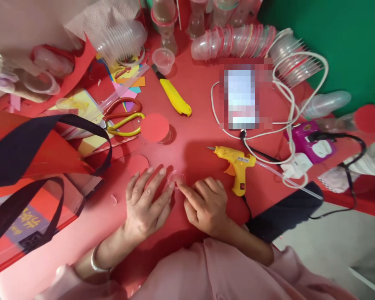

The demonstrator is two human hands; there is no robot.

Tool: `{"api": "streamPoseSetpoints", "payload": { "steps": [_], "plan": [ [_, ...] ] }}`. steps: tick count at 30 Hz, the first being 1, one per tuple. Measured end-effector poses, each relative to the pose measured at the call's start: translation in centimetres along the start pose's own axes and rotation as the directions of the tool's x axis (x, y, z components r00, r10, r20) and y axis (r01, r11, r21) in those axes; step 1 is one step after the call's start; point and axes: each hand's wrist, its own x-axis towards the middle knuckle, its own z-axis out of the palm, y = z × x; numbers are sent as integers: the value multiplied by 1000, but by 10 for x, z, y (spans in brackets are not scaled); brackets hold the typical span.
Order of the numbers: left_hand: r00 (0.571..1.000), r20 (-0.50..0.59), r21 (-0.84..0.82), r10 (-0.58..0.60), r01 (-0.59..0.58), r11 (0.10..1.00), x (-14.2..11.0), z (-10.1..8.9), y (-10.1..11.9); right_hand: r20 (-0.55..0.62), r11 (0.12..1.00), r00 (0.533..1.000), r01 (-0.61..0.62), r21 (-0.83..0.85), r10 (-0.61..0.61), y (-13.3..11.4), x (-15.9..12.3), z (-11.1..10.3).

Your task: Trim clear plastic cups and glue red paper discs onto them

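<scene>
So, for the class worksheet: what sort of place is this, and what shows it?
Probably a craft work table; whether at home, school or a workshop, the picture cannot settle. A yellow glue gun and a yellow cutter knife lie there, with a row of nested plastic cups behind.

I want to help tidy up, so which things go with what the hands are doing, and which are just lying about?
Likely in use:
clear round piece, touched by left hand and right hand
glue gun, near the right hand

Probably just lying about:
phone
red bag
paper scraps
</scene>
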Motion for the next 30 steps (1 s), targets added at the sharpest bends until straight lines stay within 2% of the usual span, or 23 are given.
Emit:
{"api": "streamPoseSetpoints", "payload": {
  "steps": [6, 14, 18, 21, 24, 26, 30],
  "plan": [
    [999, 25, -32, -27, 28, 999, 3, 0, 2, 15, 1000, 1000, -9, -1, 9, -1, 3, -4],
    [999, 24, -84, -33, 35, 996, 6, -3, 4, 13, 993, 1000, 6, -115, -4, -10, 2, -7],
    [998, -20, -195, -54, 49, 980, 0, 3, -2, 3, 991, 1000, -2, -133, 2, -13, 2, -6],
    [979, -65, -393, -196, 155, 906, -2, 5, -7, -34, 994, 999, -7, -110, 4, -16, 6, -5],
    [919, -25, -548, -393, 316, 775, -2, 3, -13, -70, 994, 998, 1, -108, -9, -20, 11, -4],
    [898, -11, -589, -440, 350, 728, -3, 1, -16, -62, 990, 998, -1, -140, -8, -23, 14, -4],
    [896, -29, -609, -442, 335, 719, -6, 5, -18, -4, 981, 1000, 2, -195, -2, -27, 19, -2]
  ]
}}
